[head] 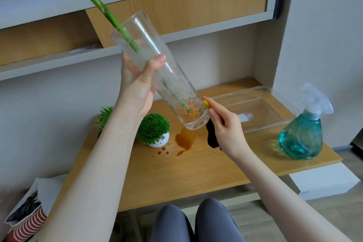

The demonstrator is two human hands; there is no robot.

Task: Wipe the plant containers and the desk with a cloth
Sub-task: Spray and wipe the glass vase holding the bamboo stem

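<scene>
Left hand fingers: the left hand (137, 86) is curled round the middle of a tall glass vase (157, 70), thumb across the near side, the other fingers hidden behind the glass; the grip is closed on the vase.
Glass vase: held up off the worktop, tilted, its mouth up and to the left of the left fingers, its thick base down and to their right.
Bamboo stem: a green stem (92, 0) runs out of the vase mouth, up and left past the left fingers; its orange roots (188, 110) lie in the base, below and right of them.
Right hand fingers: the right hand (224, 129) pinches a cloth (213, 139) between thumb and curled fingers; a yellow corner shows at the fingertips and a dark part hangs under the palm.
Cloth against vase: the yellow corner touches the side of the vase base, just beside the right fingertips.
Spill: a brown puddle (185, 139) with small drops lies on the worktop (176, 173), directly under the vase base and just left of the right hand.
Small plants: a round green plant in a white pot (154, 130) stands below the left wrist, left of the puddle; a second green plant (104, 117) is partly hidden behind the left forearm.
Clear tray: a shallow clear plastic tray (275, 104) sits on the worktop beyond and to the right of the right fingers.
Spray bottle: a bottle of blue-green liquid (303, 133) stands further right, near the tray's corner, well apart from both hands.
</scene>
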